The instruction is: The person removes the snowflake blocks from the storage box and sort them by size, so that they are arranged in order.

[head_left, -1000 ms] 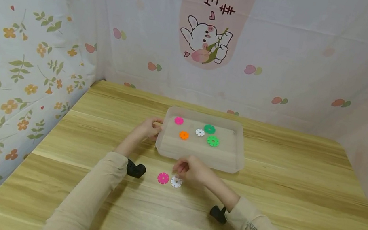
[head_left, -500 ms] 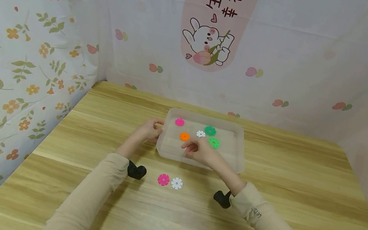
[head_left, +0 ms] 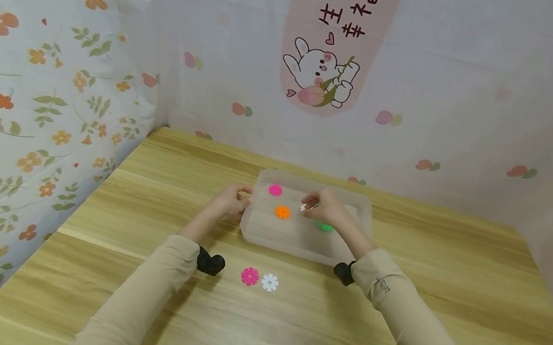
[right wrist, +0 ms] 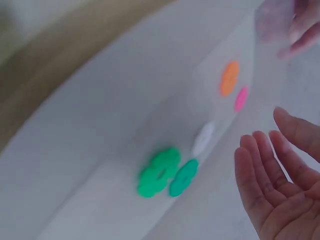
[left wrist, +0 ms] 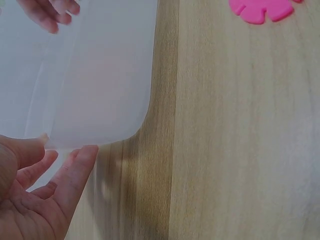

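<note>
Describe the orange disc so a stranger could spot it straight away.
Find the tray on the table. In its left half, the orange disc lies nearer the front than the pink disc in there. No other disc in view is orange.

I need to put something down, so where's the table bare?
Bare table lies between the tray, right sleeve and right edge, and on the near side of the outer pink disc and white disc, between both sleeves. Crowded: inside the tray, with five discs and the right hand, and at its left end, where the left hand holds it.
</note>
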Demonstrator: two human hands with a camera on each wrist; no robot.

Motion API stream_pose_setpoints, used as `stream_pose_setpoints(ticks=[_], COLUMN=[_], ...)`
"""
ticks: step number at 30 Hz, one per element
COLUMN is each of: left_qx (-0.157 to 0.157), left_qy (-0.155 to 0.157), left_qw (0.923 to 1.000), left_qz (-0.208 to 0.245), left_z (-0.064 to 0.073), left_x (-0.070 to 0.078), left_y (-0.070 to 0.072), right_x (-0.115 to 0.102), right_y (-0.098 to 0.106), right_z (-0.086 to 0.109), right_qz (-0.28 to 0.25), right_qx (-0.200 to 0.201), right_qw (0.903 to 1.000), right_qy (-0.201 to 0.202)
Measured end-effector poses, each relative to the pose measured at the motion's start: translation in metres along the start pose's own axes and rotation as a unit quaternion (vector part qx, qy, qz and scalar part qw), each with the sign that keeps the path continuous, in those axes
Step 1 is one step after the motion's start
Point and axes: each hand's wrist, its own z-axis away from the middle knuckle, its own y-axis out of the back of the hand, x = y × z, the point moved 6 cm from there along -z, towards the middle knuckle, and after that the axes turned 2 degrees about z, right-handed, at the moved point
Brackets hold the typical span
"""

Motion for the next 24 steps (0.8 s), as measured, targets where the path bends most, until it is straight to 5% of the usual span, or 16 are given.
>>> stream_pose_setpoints(ticks=[6, 11, 13, 15, 17, 24], left_qx=[0.010, 0.006, 0.005, 0.013, 0.017, 0.024], left_qy=[0.005, -0.026, -0.032, -0.016, -0.017, -0.012], left_qw=[0.9999, 0.9995, 0.9993, 0.9998, 0.9997, 0.9996], left_qz=[-0.004, 0.020, 0.019, -0.001, -0.008, -0.006], left_z=[-0.002, -0.024, -0.021, 0.003, 0.008, -0.002], left_x=[-0.003, -0.018, -0.016, 0.001, 0.004, -0.003], left_y=[-0.001, 0.001, 0.001, -0.001, -0.002, 0.000], right_x=[0.020, 0.029, 0.036, 0.051, 0.053, 0.071], right_y=[0.001, 0.000, -0.002, -0.005, -0.005, -0.014], right_z=[-0.014, -0.024, -0.031, -0.046, -0.049, -0.073], right_qz=[0.024, 0.028, 0.031, 0.036, 0.040, 0.056], right_qx=[-0.023, -0.034, -0.037, -0.041, -0.048, -0.049], right_qw=[0.9992, 0.9985, 0.9980, 0.9979, 0.9971, 0.9969], right_qy=[-0.020, -0.034, -0.041, -0.033, -0.043, -0.025])
